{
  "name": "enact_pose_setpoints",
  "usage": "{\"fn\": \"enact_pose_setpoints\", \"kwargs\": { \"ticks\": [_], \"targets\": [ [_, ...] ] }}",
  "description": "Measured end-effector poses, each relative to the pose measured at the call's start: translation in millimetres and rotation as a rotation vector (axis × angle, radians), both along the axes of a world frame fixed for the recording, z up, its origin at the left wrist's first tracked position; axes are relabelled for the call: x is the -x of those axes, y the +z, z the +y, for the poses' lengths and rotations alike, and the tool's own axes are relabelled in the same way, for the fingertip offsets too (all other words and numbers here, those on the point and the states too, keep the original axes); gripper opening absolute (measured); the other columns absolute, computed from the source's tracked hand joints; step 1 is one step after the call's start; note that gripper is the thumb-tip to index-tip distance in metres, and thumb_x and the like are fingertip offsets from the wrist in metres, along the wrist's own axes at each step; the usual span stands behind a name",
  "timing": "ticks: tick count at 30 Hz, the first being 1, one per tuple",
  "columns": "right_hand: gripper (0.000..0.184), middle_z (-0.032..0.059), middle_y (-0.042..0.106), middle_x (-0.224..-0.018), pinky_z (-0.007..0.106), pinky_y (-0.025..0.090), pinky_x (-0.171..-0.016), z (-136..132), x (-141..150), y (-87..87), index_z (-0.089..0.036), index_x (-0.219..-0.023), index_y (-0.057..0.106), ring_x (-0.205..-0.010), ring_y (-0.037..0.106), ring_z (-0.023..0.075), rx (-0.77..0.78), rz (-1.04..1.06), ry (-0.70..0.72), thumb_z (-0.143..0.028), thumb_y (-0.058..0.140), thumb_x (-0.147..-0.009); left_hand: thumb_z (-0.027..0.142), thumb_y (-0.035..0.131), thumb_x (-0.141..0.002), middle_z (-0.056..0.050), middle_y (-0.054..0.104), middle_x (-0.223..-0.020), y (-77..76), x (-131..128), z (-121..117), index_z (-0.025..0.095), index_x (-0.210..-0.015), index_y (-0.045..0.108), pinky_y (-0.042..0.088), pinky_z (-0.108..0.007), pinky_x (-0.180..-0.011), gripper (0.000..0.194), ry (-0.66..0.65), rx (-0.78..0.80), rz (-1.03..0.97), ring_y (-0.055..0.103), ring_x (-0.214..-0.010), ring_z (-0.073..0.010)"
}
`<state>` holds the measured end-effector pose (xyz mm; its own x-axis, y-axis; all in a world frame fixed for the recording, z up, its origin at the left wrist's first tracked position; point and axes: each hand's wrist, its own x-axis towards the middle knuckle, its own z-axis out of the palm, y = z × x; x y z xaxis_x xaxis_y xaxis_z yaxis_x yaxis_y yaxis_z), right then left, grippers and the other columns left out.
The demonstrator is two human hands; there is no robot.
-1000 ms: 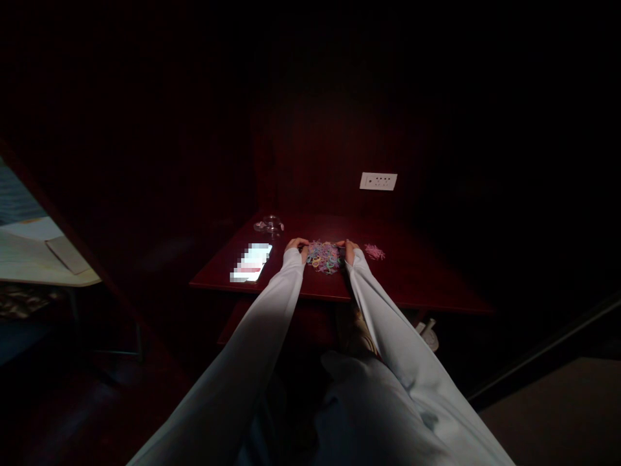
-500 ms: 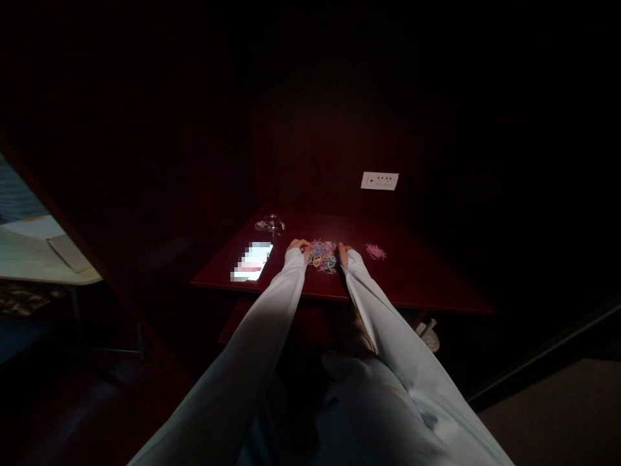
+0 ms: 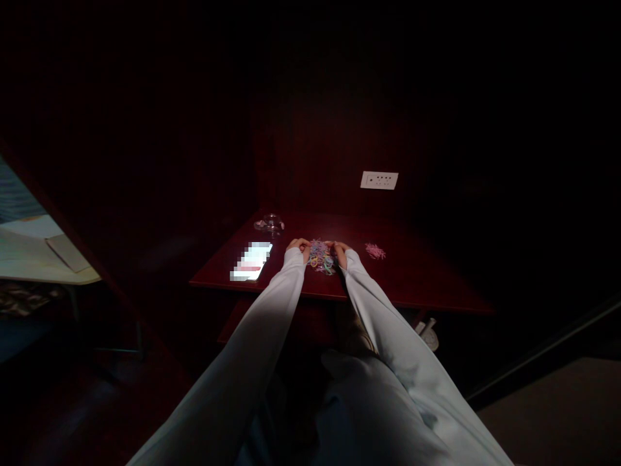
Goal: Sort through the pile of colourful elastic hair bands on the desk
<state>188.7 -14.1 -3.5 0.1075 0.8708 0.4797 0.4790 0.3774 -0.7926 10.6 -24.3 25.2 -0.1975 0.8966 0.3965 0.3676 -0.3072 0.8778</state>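
A loose pile of small elastic bands (image 3: 320, 257) in purple, yellow, green and pink lies on the dark red desk (image 3: 412, 281). On its left side rests my left hand (image 3: 298, 246), fingers bent and touching the edge of the pile. My right hand (image 3: 340, 251) is cupped against the opposite side, its fingertips reaching over the bands. Both hands are loosely curved, with thumbs apart from the fingers; no single band shows clearly gripped. A smaller heap of pink bands (image 3: 375, 251) sits to the right of my right hand, apart from it.
Left of my left hand lies a phone (image 3: 251, 261) with a lit, blurred screen. Behind it stands a clear plastic container (image 3: 272, 223) near the back left. A white socket panel (image 3: 379, 180) is on the back wall. A light-topped table (image 3: 68, 275) stands off to the left.
Both hands have stayed at the pile's sides while my right hand moved left, nearer my left hand. The colourful pile is narrower between them. The pink heap is unchanged.
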Motion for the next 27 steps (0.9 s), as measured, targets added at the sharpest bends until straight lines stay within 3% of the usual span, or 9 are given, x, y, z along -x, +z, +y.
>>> {"fn": "enact_pose_setpoints", "kwargs": {
  "ticks": [4,8,14,19,27],
  "targets": [
    [0.037,0.0078,0.079,-0.107,0.039,0.051,-0.106,-7.1,-3.1,9.6,-0.023,-0.091,0.078,-0.108,0.07,0.0241,-0.016,-0.002,-0.089,-0.042,0.046,-0.094,0.002,0.062,-0.071,0.002,0.056,-0.072,0.3,0.8,0.4,0.02,-0.064,0.064,0.049,-0.023,-0.069,0.019,0.009,-0.012,0.004,0.053,-0.066,-0.0119],
    [0.031,0.0073,0.078,-0.111,0.037,0.049,-0.105,-16.0,-1.0,17.7,-0.022,-0.093,0.079,-0.108,0.068,0.0232,-0.01,-0.064,-0.069,-0.033,0.05,-0.092,0.002,0.062,-0.073,0.001,0.058,-0.075,0.3,1.2,-0.8,0.021,-0.064,0.064,0.051,-0.026,-0.075,0.02,0.019,-0.02,0.028,0.055,-0.069,-0.0133],
    [0.032,0.0048,0.076,-0.12,0.044,0.039,-0.107,-30.0,7.6,23.9,-0.027,-0.102,0.083,-0.113,0.056,0.0253,-0.031,-0.257,-0.029,-0.034,0.052,-0.097,0.002,0.062,-0.074,-0.002,0.065,-0.081,-0.5,0.4,-2.6,0.022,-0.064,0.067,0.052,-0.033,-0.09,0.023,0.003,-0.051,0.125,0.058,-0.085,-0.0195],
    [0.022,0.0022,0.073,-0.126,0.046,0.035,-0.107,-36.2,11.4,25.5,-0.033,-0.094,0.085,-0.119,0.048,0.0281,0.041,-0.352,-0.042,-0.034,0.063,-0.092,0.003,0.064,-0.078,-0.004,0.069,-0.088,-1.6,-2.7,-6.0,0.023,-0.063,0.069,0.051,-0.035,-0.095,0.025,-0.03,-0.056,0.186,0.059,-0.098,-0.0235],
    [0.031,0.0083,0.077,-0.11,0.043,0.04,-0.109,-30.3,1.7,21.0,-0.023,-0.098,0.084,-0.112,0.058,0.0268,0.05,-0.271,-0.123,-0.031,0.054,-0.095,0.009,0.073,-0.077,-0.004,0.069,-0.098,-4.8,-4.6,-6.2,0.022,-0.072,0.07,0.049,-0.034,-0.094,0.015,-0.05,-0.054,0.251,0.058,-0.102,-0.0236]
  ]
}}
